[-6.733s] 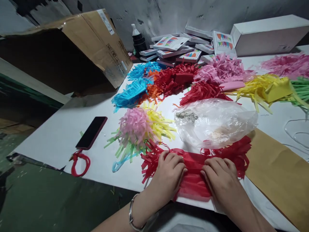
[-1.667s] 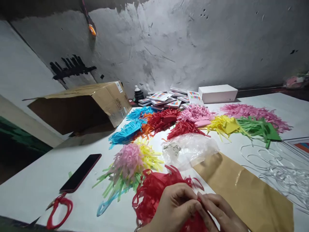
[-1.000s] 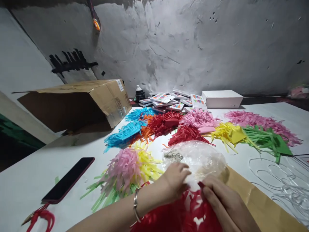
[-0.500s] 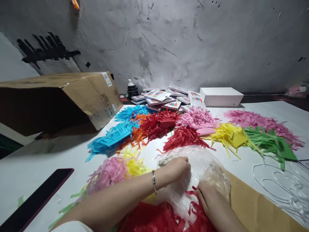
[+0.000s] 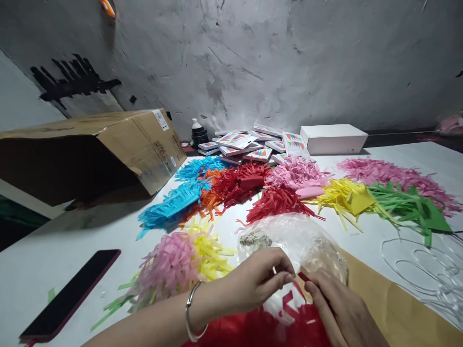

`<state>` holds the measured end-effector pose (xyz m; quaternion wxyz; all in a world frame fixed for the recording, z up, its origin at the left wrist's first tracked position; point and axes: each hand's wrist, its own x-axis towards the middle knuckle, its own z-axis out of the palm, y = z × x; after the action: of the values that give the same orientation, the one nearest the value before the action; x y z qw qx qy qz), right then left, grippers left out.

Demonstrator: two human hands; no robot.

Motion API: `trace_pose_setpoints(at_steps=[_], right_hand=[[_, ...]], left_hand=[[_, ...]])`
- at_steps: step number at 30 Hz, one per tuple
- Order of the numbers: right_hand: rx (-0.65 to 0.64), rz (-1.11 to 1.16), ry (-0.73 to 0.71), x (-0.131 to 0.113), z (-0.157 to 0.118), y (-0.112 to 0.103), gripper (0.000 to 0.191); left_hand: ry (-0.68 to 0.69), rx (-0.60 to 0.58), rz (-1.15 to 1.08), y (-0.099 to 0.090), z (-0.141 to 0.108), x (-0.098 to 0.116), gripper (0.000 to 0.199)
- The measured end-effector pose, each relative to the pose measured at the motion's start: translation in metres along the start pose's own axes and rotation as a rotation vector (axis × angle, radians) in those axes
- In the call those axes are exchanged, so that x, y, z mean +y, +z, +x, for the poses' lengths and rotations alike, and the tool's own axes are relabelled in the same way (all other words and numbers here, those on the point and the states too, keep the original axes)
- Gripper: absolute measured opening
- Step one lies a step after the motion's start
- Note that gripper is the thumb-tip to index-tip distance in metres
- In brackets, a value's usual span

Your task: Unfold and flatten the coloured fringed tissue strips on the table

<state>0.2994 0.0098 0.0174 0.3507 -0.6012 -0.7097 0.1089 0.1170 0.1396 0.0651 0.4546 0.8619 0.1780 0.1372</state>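
My left hand (image 5: 267, 277), with a silver bracelet at the wrist, is just left of my right hand, thumb and index finger curved toward each other with a gap between them and nothing visible held. A thin red strip (image 5: 303, 276) is pinched in my right hand (image 5: 334, 299). Below both hands lies red fringed paper (image 5: 267, 327), partly hidden by my arms. Behind them is a clear plastic bag (image 5: 289, 231) with a greyish bundle (image 5: 256, 239) at its left side.
Blue (image 5: 177, 200), red, pink (image 5: 300, 176), yellow and green (image 5: 408, 207) fringed paper lies beyond. A cardboard box (image 5: 144, 144) and phone (image 5: 72, 294) are left; clear cord (image 5: 427, 270) is right. Flat packets (image 5: 237, 140) and a white box (image 5: 333, 140) stand behind.
My left hand has moved from over the bag toward my right hand, and its fingers have opened. My right hand has shifted slightly right with the red strip. The view has shifted a little.
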Motion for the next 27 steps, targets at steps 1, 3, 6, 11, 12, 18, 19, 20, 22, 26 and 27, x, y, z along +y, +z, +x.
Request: trace_pose_setpoints(at_steps=[1, 3, 6, 11, 12, 18, 19, 20, 22, 26, 27], right_hand=[[0.030, -0.021, -0.054, -0.008, -0.001, -0.006, 0.022], [0.064, -0.068, -0.101, -0.022, -0.005, -0.011, 0.021], [0.049, -0.097, -0.106, -0.034, -0.014, -0.009, 0.026], [-0.077, -0.118, -0.130, -0.050, -0.031, -0.011, 0.027], [-0.103, -0.131, -0.138, -0.054, -0.032, -0.012, 0.026], [-0.193, -0.064, -0.244, -0.070, -0.034, -0.023, 0.023], [-0.217, -0.048, -0.238, -0.072, -0.035, -0.025, 0.021], [-0.241, -0.037, -0.232, -0.073, -0.036, -0.026, 0.020], [-0.274, -0.029, -0.217, -0.077, -0.039, -0.029, 0.019], [-0.279, -0.022, -0.216, -0.085, -0.048, -0.034, 0.018], [-0.274, -0.023, -0.218, -0.087, -0.050, -0.034, 0.018]], left_hand=[[-0.008, 0.015, -0.058, 0.002, -0.007, 0.006, 0.015], [-0.031, 0.047, -0.103, 0.007, -0.019, 0.015, 0.015], [-0.066, 0.091, -0.110, 0.013, -0.034, 0.025, 0.013], [-0.068, 0.125, -0.093, 0.022, -0.057, 0.037, 0.011], [-0.059, 0.133, -0.099, 0.025, -0.061, 0.038, 0.012], [-0.034, 0.145, -0.106, 0.041, -0.087, 0.046, 0.011], [-0.025, 0.142, -0.106, 0.044, -0.090, 0.047, 0.011], [-0.016, 0.139, -0.107, 0.046, -0.094, 0.049, 0.011], [-0.008, 0.126, -0.113, 0.050, -0.099, 0.051, 0.011], [-0.024, 0.117, -0.077, 0.055, -0.106, 0.056, 0.007], [-0.018, 0.112, -0.055, 0.056, -0.107, 0.057, 0.006]])
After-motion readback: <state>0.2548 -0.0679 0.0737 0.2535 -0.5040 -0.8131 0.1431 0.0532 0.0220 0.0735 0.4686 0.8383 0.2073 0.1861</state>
